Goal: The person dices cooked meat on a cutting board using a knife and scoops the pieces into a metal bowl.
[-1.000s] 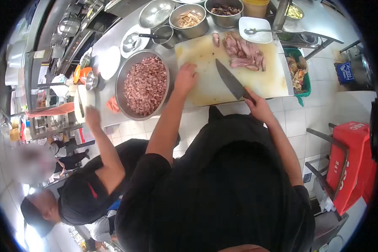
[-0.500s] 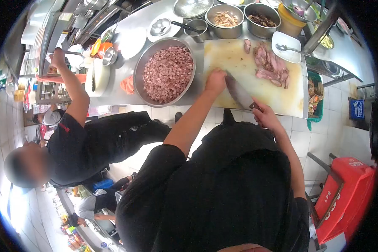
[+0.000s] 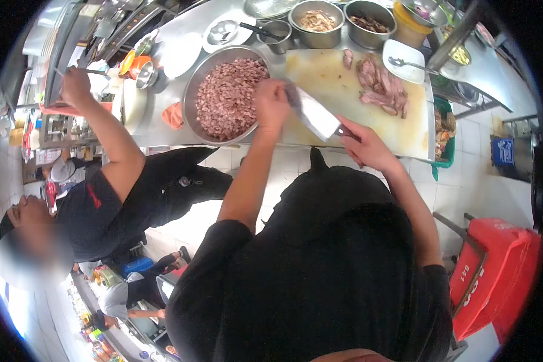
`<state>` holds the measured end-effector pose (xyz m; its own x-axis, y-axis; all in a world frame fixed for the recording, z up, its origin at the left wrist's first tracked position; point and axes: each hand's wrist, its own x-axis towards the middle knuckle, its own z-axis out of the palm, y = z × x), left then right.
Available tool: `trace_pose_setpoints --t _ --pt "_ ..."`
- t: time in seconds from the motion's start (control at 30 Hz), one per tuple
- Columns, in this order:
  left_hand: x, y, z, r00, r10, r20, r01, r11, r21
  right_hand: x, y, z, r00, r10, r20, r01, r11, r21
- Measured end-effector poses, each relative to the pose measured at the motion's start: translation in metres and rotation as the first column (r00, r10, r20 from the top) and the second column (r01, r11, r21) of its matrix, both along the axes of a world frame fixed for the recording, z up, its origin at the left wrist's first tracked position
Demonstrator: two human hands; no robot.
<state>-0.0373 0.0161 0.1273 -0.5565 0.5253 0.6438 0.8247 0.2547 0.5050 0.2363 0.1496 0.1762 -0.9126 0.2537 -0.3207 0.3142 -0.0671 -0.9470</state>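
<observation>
My right hand (image 3: 365,143) grips the dark handle of a wide-bladed knife (image 3: 314,113), held over the front left part of the yellowish cutting board (image 3: 338,133). The blade points up and left, its tip beside my left hand (image 3: 272,104). That hand is at the right rim of a large steel bowl of diced pink meat (image 3: 230,99), fingers curled near the blade tip; whether anything is in them is hidden. Sliced meat (image 3: 381,86) lies on the board's right part, with a small piece (image 3: 347,58) to its left.
Behind the board stand metal pots (image 3: 317,40) and a white dish (image 3: 403,61) with a spoon. A green bin (image 3: 445,130) is beyond the board's right edge. To the left, a co-worker (image 3: 108,175) reaches toward a shelf. A red crate (image 3: 495,271) stands at lower right.
My left hand has moved left from the board to the bowl's rim. The knife has moved left with it, its blade now showing broad and bright. The co-worker's arm has risen toward the shelf.
</observation>
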Motion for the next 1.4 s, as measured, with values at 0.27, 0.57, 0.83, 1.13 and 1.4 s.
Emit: trace_pose_setpoints --t 0.27,0.57,0.83,1.13,1.4 --pt "-0.062 -0.065 0.034 0.971 0.203 -0.124 -0.219 0.968 -0.124 -0.048 -0.013 0.018 0.971 0.076 -0.228 0.037 0.89 0.455" --pt "-0.056 -0.052 0.023 0.959 0.137 -0.248 -0.165 0.982 -0.095 0.056 0.017 -0.067 0.966 -0.192 0.173 0.009 0.693 0.721" --pt "-0.044 0.088 -0.039 0.983 -0.181 -0.038 0.164 0.949 -0.269 0.102 0.0 -0.073 0.959 -0.275 0.068 0.144 0.681 0.718" --pt "-0.033 0.237 -0.099 0.929 -0.358 0.089 0.354 0.797 -0.488 0.138 0.0 -0.093 0.949 -0.302 -0.09 0.262 0.6 0.756" --pt "-0.033 0.284 -0.13 0.898 -0.416 0.143 0.438 0.81 -0.39 0.146 -0.005 -0.077 0.95 -0.302 0.074 0.155 0.667 0.728"
